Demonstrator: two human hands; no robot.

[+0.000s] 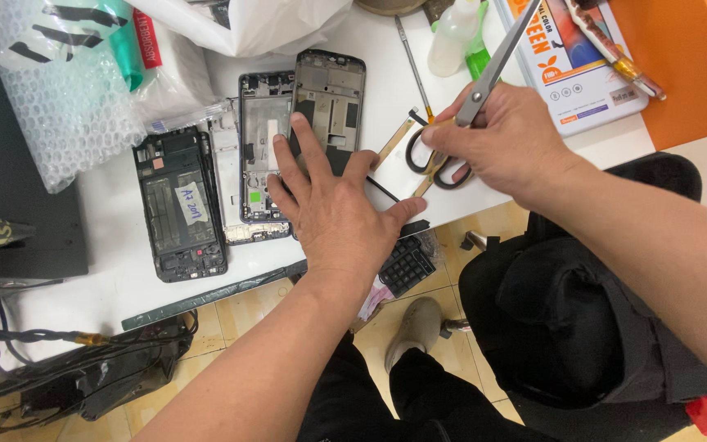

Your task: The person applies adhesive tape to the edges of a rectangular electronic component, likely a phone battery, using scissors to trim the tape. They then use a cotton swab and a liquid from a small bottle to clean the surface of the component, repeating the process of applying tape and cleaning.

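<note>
My left hand (333,209) lies flat, fingers spread, on a phone frame (327,98) and a white sheet at the near edge of the white table (108,270). My right hand (505,139) grips a pair of grey-bladed scissors (484,78) with dark handles (435,164), blades pointing up and away. A thin gold flex strip (394,141) lies just under the scissors, between both hands.
Two more stripped phone frames (180,205) (262,147) lie left of my hand. Bubble wrap (59,90) sits at back left, a white bottle (452,37), a printed box (574,61) and tweezers (412,61) at the back. Below are cables (59,368), a calculator (407,263) and a black stool (566,319).
</note>
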